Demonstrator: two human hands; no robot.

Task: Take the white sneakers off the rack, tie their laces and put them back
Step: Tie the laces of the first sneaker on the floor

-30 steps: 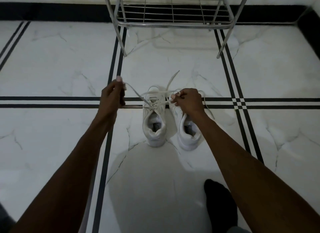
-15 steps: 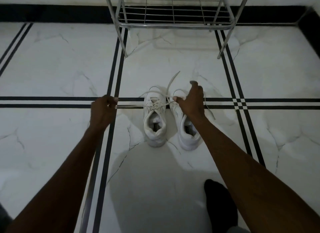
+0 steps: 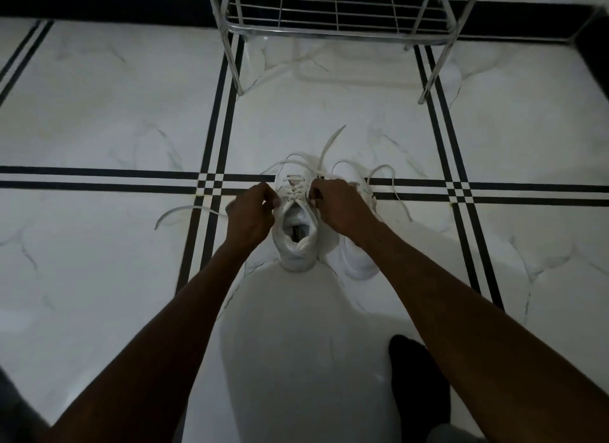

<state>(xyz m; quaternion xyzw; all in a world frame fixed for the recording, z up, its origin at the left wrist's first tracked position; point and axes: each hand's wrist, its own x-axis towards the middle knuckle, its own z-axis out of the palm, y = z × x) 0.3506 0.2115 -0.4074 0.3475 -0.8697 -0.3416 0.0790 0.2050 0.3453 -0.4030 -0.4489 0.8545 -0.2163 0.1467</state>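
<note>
Two white sneakers stand side by side on the floor, toes pointing away from me. The left sneaker (image 3: 298,244) sits between my hands. My left hand (image 3: 252,218) pinches its lace at the left side of the tongue, and a loose lace end (image 3: 184,211) trails left over the floor. My right hand (image 3: 339,208) is closed on the lace at the right side. My right hand and forearm partly cover the right sneaker (image 3: 359,261), whose loose laces (image 3: 392,185) lie on the tiles.
A metal wire shoe rack (image 3: 333,30) stands on the far side of the sneakers against a black skirting. The floor is white marble tile with black stripes. My foot in a black sock (image 3: 418,386) rests at the lower right.
Both hands have come inward from their spread, pulled-apart position and now sit close to the left sneaker's tongue. The lace end that was taut on the left now lies slack on the floor.
</note>
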